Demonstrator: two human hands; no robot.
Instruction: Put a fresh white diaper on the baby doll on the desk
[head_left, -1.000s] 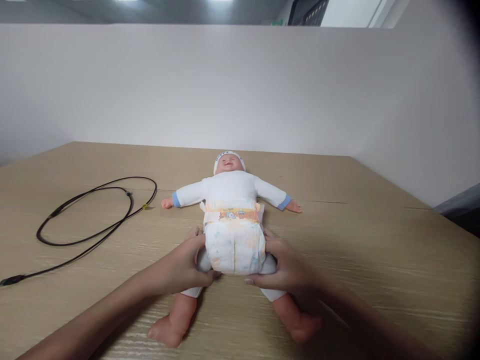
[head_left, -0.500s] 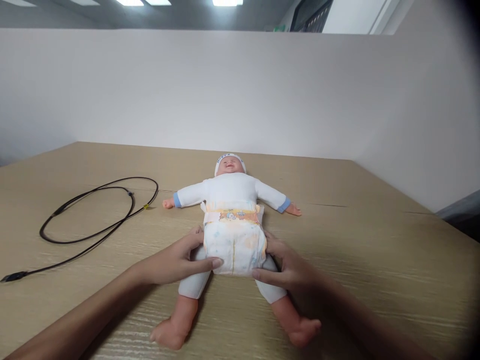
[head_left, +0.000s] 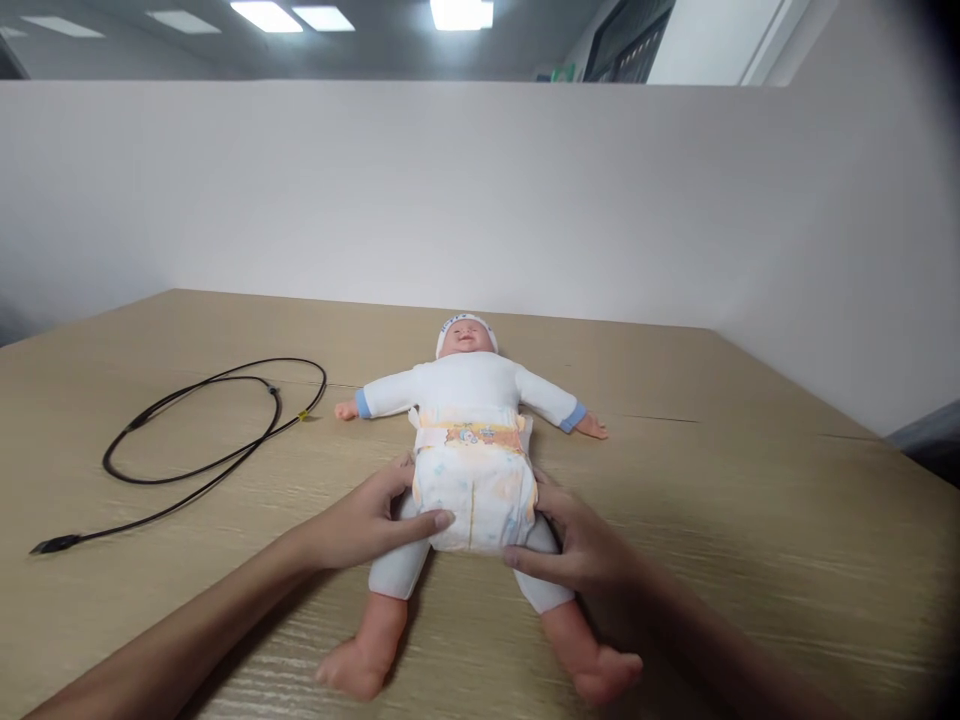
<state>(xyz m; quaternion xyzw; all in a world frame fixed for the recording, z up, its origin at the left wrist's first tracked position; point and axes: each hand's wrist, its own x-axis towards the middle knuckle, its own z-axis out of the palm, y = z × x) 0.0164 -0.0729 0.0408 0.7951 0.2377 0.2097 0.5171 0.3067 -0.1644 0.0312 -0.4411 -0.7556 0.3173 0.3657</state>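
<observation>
A baby doll (head_left: 466, 385) in a white top and cap lies on its back on the wooden table (head_left: 750, 520), arms spread, bare feet towards me. It wears a white patterned diaper (head_left: 472, 490) with an orange waistband. My left hand (head_left: 371, 520) grips the diaper's left side at the doll's hip, thumb across the lower front. My right hand (head_left: 577, 545) grips the right side the same way, fingers curled round the hip and thigh.
A black cable (head_left: 202, 435) lies looped on the table at the left, its plug end near the left edge. A white partition wall (head_left: 480, 190) runs behind the table and along its right side.
The view has tilted up slightly. My thumbs have shifted from under the diaper's lower edge onto its front; the doll's legs lie a little flatter.
</observation>
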